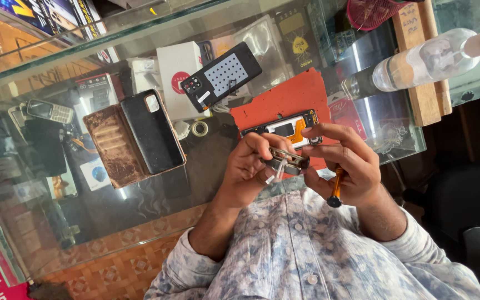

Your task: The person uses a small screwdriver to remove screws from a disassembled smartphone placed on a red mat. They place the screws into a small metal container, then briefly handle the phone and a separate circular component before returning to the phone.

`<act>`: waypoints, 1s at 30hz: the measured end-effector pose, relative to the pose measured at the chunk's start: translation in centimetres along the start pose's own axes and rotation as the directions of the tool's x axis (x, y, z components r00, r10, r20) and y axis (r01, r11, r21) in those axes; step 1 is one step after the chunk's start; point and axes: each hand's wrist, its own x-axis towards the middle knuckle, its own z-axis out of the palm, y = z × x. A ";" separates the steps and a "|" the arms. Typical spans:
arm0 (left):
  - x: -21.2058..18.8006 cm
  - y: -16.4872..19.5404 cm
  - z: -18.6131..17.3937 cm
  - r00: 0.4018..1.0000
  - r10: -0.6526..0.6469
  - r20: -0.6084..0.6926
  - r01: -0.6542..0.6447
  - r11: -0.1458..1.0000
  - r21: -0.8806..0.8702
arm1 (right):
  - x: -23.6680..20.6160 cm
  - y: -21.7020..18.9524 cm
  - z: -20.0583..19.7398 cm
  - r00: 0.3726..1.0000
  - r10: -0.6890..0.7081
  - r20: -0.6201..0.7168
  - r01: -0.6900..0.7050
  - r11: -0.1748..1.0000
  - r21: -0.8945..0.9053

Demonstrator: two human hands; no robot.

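Small metal phone part (285, 160), greyish and flat, sits pinched between both of your hands just above your patterned shirt, in front of the glass counter (156, 194). Your left hand (251, 166) curls its fingers around the near end of it, thumb on top. Your right hand (343, 161) closes fingertips on the far end while also gripping an orange-handled screwdriver (336, 186) against the palm, its dark cap pointing down. Just beyond your fingers, an opened smartphone (284, 129) with exposed orange and white innards lies on a red rubber mat (290, 97). Farther left on the counter rest a brown wallet-style phone case (134, 139) and a black phone back cover (221, 75).
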 end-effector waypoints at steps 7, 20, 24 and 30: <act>0.8 1.6 1.5 0.985 0.174 -0.011 -0.149 0.876 0.458 | 0.2 -1.3 -0.4 0.994 -0.045 -0.098 0.041 0.998 -0.036; 1.8 4.3 4.4 0.955 0.274 0.117 -0.220 0.387 0.895 | -0.5 -1.3 0.1 0.956 0.105 -0.275 -0.125 0.990 -0.057; 1.7 4.3 4.5 0.957 0.256 0.135 -0.225 0.368 0.902 | -1.1 -1.4 -0.1 0.907 0.347 -0.237 -0.298 0.929 0.220; 1.6 4.0 4.5 0.960 0.254 0.120 -0.227 0.449 0.864 | -1.6 -1.3 -0.2 0.850 0.510 -0.135 -0.380 0.770 0.513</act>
